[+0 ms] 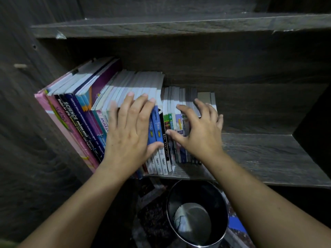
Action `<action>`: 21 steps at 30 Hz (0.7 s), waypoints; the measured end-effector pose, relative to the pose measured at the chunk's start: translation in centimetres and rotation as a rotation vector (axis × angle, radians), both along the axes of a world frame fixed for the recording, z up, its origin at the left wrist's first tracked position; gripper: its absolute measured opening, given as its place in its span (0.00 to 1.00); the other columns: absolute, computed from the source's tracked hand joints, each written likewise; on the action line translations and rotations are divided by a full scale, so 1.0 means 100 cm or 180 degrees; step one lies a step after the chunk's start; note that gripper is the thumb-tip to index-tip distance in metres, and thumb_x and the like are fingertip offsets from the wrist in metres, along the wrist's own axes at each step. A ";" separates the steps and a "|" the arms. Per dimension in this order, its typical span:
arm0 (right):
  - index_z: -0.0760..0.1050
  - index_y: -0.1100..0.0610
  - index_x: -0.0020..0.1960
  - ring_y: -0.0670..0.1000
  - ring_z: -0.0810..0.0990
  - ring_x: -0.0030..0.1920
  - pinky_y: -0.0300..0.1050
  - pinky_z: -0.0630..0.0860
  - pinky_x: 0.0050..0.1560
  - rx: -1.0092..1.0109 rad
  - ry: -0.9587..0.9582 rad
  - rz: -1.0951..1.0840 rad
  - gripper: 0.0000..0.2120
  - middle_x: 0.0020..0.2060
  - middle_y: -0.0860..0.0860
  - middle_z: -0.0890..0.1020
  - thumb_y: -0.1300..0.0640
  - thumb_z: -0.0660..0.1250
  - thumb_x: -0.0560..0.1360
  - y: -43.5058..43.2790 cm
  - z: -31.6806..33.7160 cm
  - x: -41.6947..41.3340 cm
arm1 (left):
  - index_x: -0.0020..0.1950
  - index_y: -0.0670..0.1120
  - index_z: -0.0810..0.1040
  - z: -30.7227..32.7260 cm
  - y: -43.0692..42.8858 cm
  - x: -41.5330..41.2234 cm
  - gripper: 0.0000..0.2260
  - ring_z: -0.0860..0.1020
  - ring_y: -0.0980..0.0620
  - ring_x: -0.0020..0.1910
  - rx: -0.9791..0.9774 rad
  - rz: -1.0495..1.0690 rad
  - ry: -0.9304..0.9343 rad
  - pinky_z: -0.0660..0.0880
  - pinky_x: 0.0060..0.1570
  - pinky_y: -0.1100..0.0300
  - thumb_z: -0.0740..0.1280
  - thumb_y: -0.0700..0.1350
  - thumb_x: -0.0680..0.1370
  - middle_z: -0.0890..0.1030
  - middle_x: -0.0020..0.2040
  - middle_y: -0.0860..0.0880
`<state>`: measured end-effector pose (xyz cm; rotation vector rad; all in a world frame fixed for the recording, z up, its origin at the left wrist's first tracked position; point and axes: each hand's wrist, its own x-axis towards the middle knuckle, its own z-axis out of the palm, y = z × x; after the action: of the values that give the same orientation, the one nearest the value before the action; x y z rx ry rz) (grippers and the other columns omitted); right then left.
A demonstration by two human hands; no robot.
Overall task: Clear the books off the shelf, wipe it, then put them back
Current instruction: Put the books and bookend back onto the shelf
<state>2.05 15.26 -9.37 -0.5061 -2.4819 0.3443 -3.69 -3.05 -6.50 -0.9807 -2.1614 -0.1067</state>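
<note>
A row of books stands on the dark wooden shelf [259, 154], leaning left. Tall pink, purple and blue textbooks [71, 111] fill the left end, white-edged workbooks [141, 83] the middle, and shorter small books [172, 99] the right end. My left hand [129, 129] lies flat on the middle workbooks, fingers stretched over their top edges and thumb across the blue spines. My right hand [200, 133] grips the small books, its fingers curled over their tops and its thumb pressed on their spines. Both hands hide several spines.
The right half of the shelf board is bare wood. An upper shelf [179, 25] hangs close above, and a side panel [26, 122] closes the left. Below the shelf edge stands a round black bin [169, 203] on a patterned floor covering.
</note>
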 end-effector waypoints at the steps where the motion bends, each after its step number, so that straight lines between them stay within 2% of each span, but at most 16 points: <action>1: 0.66 0.38 0.69 0.58 0.56 0.74 0.71 0.53 0.69 -0.0022 0.0009 -0.0039 0.34 0.74 0.52 0.62 0.29 0.66 0.66 -0.001 0.001 -0.001 | 0.75 0.41 0.55 0.001 -0.001 0.001 0.52 0.56 0.39 0.75 0.0038 0.0194 -0.0020 0.42 0.71 0.36 0.73 0.67 0.63 0.61 0.73 0.41; 3: 0.67 0.39 0.69 0.57 0.57 0.74 0.71 0.53 0.69 -0.0052 0.0039 -0.0113 0.33 0.73 0.52 0.63 0.30 0.67 0.67 -0.003 0.001 -0.002 | 0.76 0.42 0.54 0.002 -0.003 0.002 0.55 0.54 0.40 0.75 0.0158 0.0473 -0.0123 0.42 0.68 0.32 0.73 0.69 0.59 0.59 0.73 0.42; 6: 0.67 0.40 0.68 0.57 0.57 0.74 0.72 0.54 0.69 -0.0078 0.0014 -0.0174 0.32 0.73 0.52 0.63 0.31 0.67 0.67 -0.005 0.002 -0.005 | 0.75 0.41 0.55 0.003 -0.009 -0.003 0.58 0.53 0.40 0.75 0.0231 0.0633 -0.0289 0.46 0.68 0.32 0.74 0.70 0.56 0.58 0.73 0.42; 10: 0.69 0.42 0.67 0.58 0.56 0.74 0.74 0.49 0.69 -0.0174 0.0222 -0.0081 0.29 0.73 0.53 0.63 0.32 0.64 0.69 -0.008 0.003 -0.002 | 0.72 0.40 0.61 0.002 -0.015 -0.009 0.54 0.54 0.40 0.75 0.0263 0.0605 -0.0297 0.49 0.69 0.34 0.74 0.70 0.56 0.61 0.72 0.41; 12: 0.68 0.42 0.68 0.58 0.55 0.75 0.73 0.45 0.69 -0.0069 0.0528 0.0159 0.30 0.74 0.53 0.62 0.32 0.61 0.70 -0.010 0.008 0.000 | 0.71 0.41 0.61 0.001 -0.017 -0.010 0.54 0.54 0.40 0.74 0.0335 0.0637 -0.0267 0.49 0.69 0.34 0.74 0.70 0.56 0.61 0.72 0.41; 14: 0.63 0.43 0.72 0.56 0.54 0.76 0.69 0.45 0.72 0.0157 0.0656 0.0668 0.33 0.75 0.53 0.60 0.31 0.60 0.71 -0.013 0.017 0.000 | 0.70 0.42 0.60 0.000 -0.021 -0.012 0.54 0.54 0.39 0.75 0.0390 0.0723 -0.0280 0.49 0.68 0.34 0.74 0.70 0.55 0.60 0.72 0.41; 17: 0.55 0.44 0.76 0.52 0.58 0.76 0.61 0.55 0.74 0.0168 0.0534 0.1413 0.35 0.76 0.50 0.59 0.36 0.64 0.74 -0.021 0.032 -0.001 | 0.70 0.41 0.62 0.000 -0.027 -0.013 0.55 0.57 0.39 0.73 0.0204 0.0677 -0.0306 0.50 0.67 0.32 0.75 0.70 0.54 0.62 0.69 0.41; 21: 0.59 0.42 0.75 0.46 0.65 0.72 0.52 0.71 0.66 -0.0323 0.0335 0.1629 0.29 0.76 0.43 0.59 0.47 0.66 0.77 -0.032 0.033 -0.006 | 0.69 0.40 0.64 0.006 -0.035 -0.012 0.53 0.63 0.40 0.68 0.0126 0.0561 -0.0289 0.53 0.66 0.35 0.79 0.65 0.53 0.67 0.67 0.41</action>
<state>1.41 12.03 -6.09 0.1187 -2.4701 0.6792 -4.84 -6.55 -5.86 -0.7724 -2.3095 -0.1104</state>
